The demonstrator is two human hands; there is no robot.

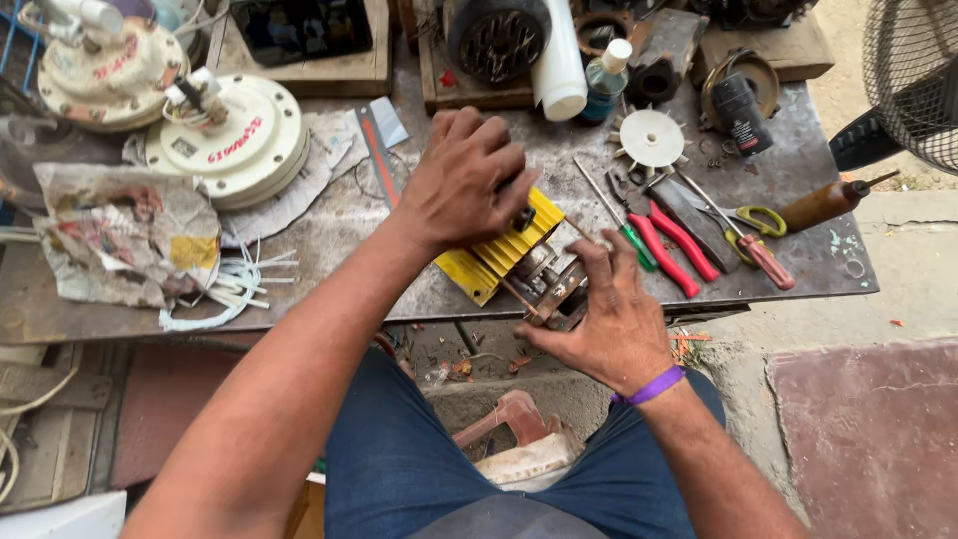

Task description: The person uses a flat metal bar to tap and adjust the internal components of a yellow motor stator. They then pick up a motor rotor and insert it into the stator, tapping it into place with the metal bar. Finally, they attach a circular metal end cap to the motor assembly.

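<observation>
Small motor with a yellow ribbed casing (504, 250) sits at the front edge of the metal workbench (329, 250), its bare metal end overhanging toward the person. Left hand (461, 180) lies over the top of the yellow casing, fingers curled down around it, gripping. Right hand (611, 314) closed on the rusty metal end (554, 289) of the motor, fingertips pinching it at the bench edge; purple wristband (654, 386) on that wrist. Just right of the motor, near the front right corner: red-handled pliers (671, 248), a green-handled screwdriver (639, 248), a red-handled screwdriver (760, 260), yellow-handled scissors (760, 220). A brown oil can (823, 205) lies at the right edge. A white plastic fan wheel (651, 138) lies behind the tools. Back edge: clear bottle with white cap and pale label (606, 85), white tube (559, 60) beside it, dark can (738, 110). Left half: two cream round motor housings (239, 140) with red handwriting on top, writing not copied. Crumpled printed newspaper (125, 235) at the front left, a bundle of white strips (235, 284) at its right. Black fan cage (913, 70) off the right back corner.
</observation>
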